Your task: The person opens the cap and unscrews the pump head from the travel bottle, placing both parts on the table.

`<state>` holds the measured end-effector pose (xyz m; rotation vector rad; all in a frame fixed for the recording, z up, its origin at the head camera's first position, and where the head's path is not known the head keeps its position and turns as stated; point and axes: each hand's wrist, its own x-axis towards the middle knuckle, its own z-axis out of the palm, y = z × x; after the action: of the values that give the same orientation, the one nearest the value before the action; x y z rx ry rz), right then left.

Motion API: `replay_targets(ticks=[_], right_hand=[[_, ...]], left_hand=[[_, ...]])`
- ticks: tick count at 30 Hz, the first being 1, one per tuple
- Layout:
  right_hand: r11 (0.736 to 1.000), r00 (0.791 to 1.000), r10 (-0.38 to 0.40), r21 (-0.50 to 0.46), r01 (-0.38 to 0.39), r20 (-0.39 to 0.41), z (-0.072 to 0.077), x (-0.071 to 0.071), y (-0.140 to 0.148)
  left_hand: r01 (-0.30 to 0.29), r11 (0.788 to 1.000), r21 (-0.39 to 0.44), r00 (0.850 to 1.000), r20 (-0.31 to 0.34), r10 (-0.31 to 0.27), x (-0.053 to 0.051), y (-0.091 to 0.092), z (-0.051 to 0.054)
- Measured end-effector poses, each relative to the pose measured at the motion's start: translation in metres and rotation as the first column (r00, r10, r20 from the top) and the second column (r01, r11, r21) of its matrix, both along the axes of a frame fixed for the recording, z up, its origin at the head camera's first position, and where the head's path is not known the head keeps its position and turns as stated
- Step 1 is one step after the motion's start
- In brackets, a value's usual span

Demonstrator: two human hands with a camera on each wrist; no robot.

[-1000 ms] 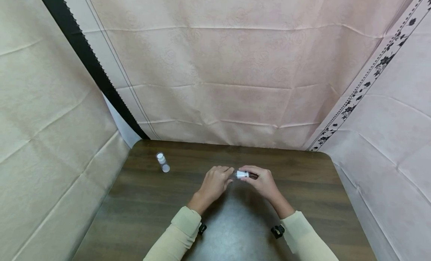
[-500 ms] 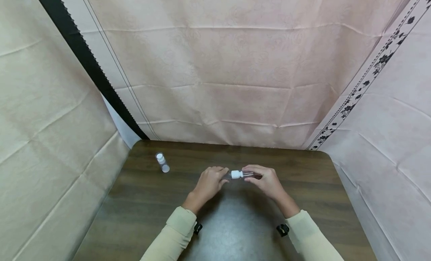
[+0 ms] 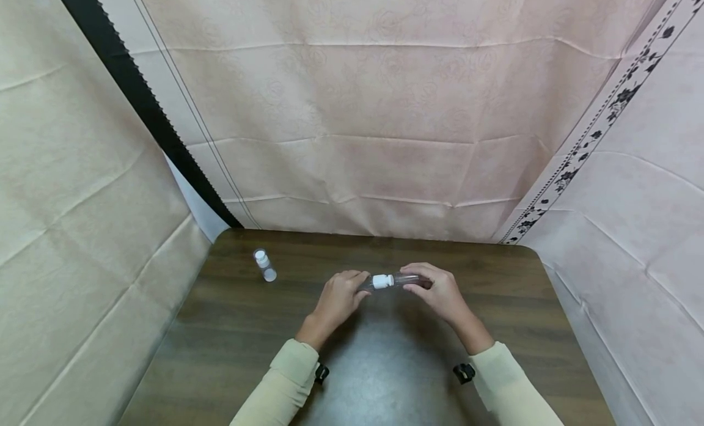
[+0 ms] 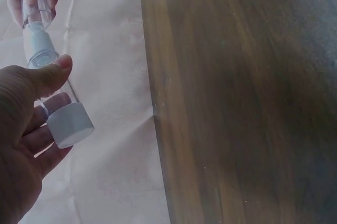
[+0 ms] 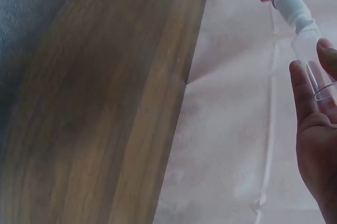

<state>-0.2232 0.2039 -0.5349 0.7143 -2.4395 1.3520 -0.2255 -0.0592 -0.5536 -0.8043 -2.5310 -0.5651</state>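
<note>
My left hand (image 3: pixel 337 299) grips a small clear pump bottle (image 4: pixel 70 124) by its body, thumb on one side and fingers on the other. This bottle has a white base and a white pump top (image 3: pixel 382 282), which points toward my right hand (image 3: pixel 439 294). Between the thumb and fingers of that hand is a clear cap (image 5: pixel 308 55), its rim right at the tip of the pump's nozzle. Whether the tip is still just inside the rim, I cannot tell. Both pieces are held above the table in line with each other.
A second small bottle (image 3: pixel 265 266), with white ends, is on the wooden table (image 3: pixel 231 328) near its far left corner. Whether it stands or lies, I cannot tell. Pale cloth (image 3: pixel 357 139) hangs behind the far edge and along both sides.
My hands have moved apart, the left one leftward and the right one rightward. The clear cap has slid off along the pump top, which now shows between the hands. The second bottle has stayed put.
</note>
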Motion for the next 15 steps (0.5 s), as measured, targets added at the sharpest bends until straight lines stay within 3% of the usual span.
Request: replay_targets(ticks=[9, 15], right_hand=[[0.992, 0.997, -0.067, 0.105, 0.072, -0.05, 0.002, -0.009, 0.009], [0.984, 0.995, -0.078, 0.154, 0.088, -0.068, -0.004, -0.018, 0.012]], left_hand=[[-0.006, 0.999, 0.033, 0.999, -0.035, 0.007, -0.001, -0.005, -0.004], [-0.004, 0.999, 0.052, 1.0, -0.017, 0.004, -0.001, -0.006, -0.005]])
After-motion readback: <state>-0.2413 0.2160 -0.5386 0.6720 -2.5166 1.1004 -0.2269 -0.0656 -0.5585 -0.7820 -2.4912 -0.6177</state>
